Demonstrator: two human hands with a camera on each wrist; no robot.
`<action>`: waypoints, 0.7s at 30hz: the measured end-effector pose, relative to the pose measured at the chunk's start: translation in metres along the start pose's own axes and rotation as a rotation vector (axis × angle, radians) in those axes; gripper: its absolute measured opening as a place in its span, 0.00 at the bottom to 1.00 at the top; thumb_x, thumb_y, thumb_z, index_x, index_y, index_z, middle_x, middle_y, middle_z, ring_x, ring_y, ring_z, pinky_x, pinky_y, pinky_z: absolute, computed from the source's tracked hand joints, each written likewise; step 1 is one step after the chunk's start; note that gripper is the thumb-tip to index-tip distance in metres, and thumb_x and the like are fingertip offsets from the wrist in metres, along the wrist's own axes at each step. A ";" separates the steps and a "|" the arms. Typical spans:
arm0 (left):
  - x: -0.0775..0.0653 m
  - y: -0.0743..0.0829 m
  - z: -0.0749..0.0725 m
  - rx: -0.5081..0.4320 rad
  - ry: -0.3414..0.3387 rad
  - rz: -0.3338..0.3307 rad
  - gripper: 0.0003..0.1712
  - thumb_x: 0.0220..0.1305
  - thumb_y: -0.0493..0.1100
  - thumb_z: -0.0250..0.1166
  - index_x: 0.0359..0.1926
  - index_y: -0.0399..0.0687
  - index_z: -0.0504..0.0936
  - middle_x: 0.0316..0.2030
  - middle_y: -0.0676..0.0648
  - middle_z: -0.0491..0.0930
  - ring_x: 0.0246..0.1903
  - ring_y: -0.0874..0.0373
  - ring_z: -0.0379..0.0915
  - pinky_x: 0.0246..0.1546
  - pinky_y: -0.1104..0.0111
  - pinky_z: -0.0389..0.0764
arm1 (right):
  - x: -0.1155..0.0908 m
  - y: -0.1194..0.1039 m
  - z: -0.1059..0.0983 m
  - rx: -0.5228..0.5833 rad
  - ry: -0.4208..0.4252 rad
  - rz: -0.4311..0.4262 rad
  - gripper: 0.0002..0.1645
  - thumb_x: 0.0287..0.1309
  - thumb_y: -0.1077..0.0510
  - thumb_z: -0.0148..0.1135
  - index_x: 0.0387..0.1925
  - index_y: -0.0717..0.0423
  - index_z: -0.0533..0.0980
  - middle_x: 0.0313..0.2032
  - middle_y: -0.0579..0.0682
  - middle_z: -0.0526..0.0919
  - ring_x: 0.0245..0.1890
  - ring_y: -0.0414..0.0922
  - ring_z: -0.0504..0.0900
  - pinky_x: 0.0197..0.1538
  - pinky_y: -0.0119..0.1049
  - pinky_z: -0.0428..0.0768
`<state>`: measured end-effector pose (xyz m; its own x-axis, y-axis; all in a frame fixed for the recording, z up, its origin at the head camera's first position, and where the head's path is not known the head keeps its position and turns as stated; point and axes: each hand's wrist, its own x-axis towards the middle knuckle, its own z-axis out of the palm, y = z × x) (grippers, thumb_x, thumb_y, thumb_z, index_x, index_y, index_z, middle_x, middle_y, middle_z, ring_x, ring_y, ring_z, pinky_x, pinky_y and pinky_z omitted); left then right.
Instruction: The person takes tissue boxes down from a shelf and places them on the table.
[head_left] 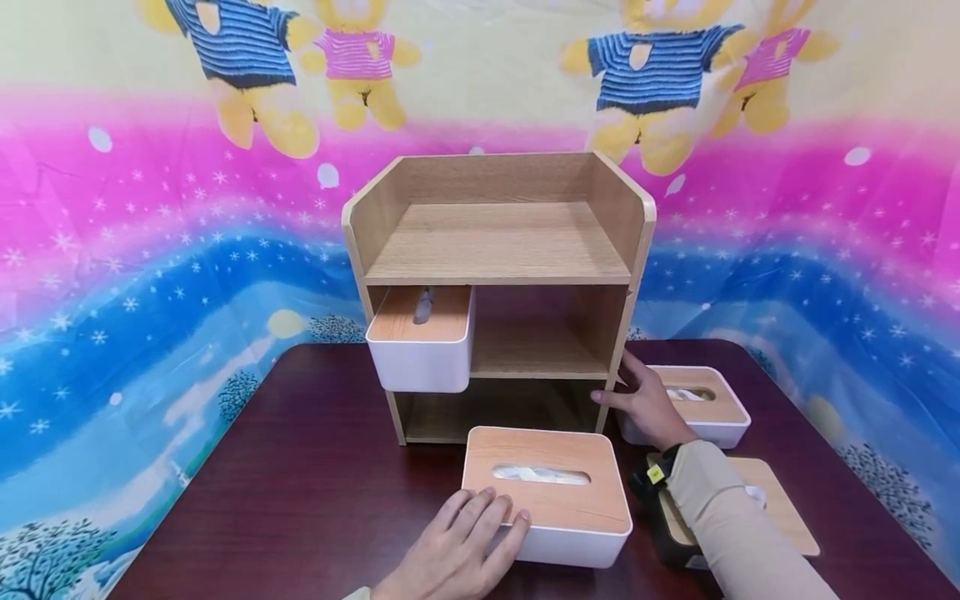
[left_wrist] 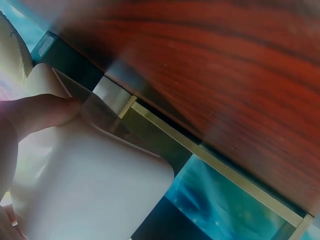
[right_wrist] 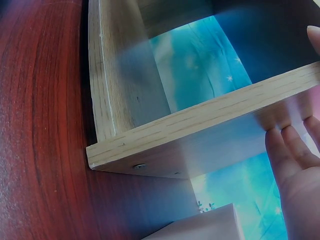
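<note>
My left hand (head_left: 457, 546) holds a white tissue box (head_left: 558, 500) with a wood-grain lid by its near left corner, in front of the shelf. In the left wrist view the thumb (left_wrist: 45, 115) lies against the box's smooth white side (left_wrist: 100, 185). My right hand (head_left: 651, 408) grips the right side panel of a small wooden shelf (head_left: 495, 242), thumb at the front edge and fingers (right_wrist: 282, 150) on the outer face. Another white tissue box (head_left: 427, 364) sits at the left of the middle compartment, its front jutting out past the shelf.
Right of the shelf stands a white tissue box (head_left: 731, 429) with a wooden lid. Nearer me is a dark tissue box (head_left: 787, 517), partly hidden under my right forearm. All rest on a dark red-brown table (head_left: 300, 500). A printed cloth (head_left: 150, 233) hangs behind.
</note>
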<state>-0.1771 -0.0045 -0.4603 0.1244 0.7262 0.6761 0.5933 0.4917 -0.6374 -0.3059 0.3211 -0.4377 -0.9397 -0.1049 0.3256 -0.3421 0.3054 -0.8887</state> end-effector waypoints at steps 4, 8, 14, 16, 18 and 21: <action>0.005 -0.003 -0.001 0.022 0.036 0.027 0.18 0.67 0.34 0.43 0.48 0.43 0.78 0.39 0.44 0.79 0.38 0.49 0.77 0.35 0.62 0.79 | 0.000 0.000 -0.001 0.003 0.002 -0.005 0.56 0.51 0.60 0.74 0.76 0.41 0.53 0.69 0.57 0.63 0.67 0.60 0.64 0.59 0.58 0.69; 0.007 -0.004 -0.002 0.025 0.051 0.043 0.17 0.67 0.34 0.43 0.48 0.44 0.78 0.39 0.44 0.79 0.37 0.50 0.77 0.35 0.62 0.78 | 0.000 0.002 -0.001 0.011 -0.001 0.000 0.57 0.51 0.60 0.74 0.76 0.42 0.53 0.69 0.57 0.63 0.66 0.60 0.64 0.58 0.58 0.70; 0.002 -0.001 0.000 0.009 0.019 0.051 0.18 0.67 0.34 0.42 0.49 0.44 0.78 0.39 0.43 0.79 0.38 0.50 0.77 0.36 0.61 0.78 | -0.001 0.001 0.000 0.004 -0.001 0.005 0.57 0.51 0.60 0.74 0.76 0.42 0.52 0.70 0.58 0.62 0.67 0.61 0.62 0.58 0.59 0.69; 0.001 -0.001 0.001 0.004 0.007 0.055 0.19 0.67 0.34 0.42 0.49 0.44 0.78 0.39 0.43 0.79 0.39 0.50 0.77 0.36 0.61 0.78 | -0.001 0.000 0.000 -0.003 0.001 0.011 0.56 0.51 0.59 0.74 0.76 0.42 0.53 0.69 0.58 0.62 0.67 0.61 0.62 0.58 0.60 0.69; 0.000 0.000 0.001 -0.005 -0.007 0.053 0.19 0.67 0.34 0.42 0.49 0.43 0.77 0.40 0.43 0.79 0.39 0.49 0.77 0.37 0.61 0.78 | 0.000 0.000 0.000 -0.007 0.004 0.016 0.56 0.51 0.59 0.74 0.76 0.41 0.53 0.69 0.58 0.62 0.67 0.61 0.62 0.58 0.60 0.69; 0.001 -0.001 0.000 -0.002 -0.010 0.054 0.19 0.68 0.34 0.42 0.49 0.43 0.78 0.39 0.43 0.79 0.39 0.50 0.77 0.37 0.61 0.78 | 0.000 0.000 0.000 -0.007 0.003 0.020 0.56 0.52 0.59 0.74 0.76 0.41 0.52 0.69 0.58 0.62 0.67 0.62 0.62 0.58 0.60 0.68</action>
<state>-0.1775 -0.0042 -0.4591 0.1480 0.7565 0.6371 0.5874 0.4510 -0.6720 -0.3058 0.3208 -0.4378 -0.9463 -0.0959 0.3087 -0.3230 0.3142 -0.8927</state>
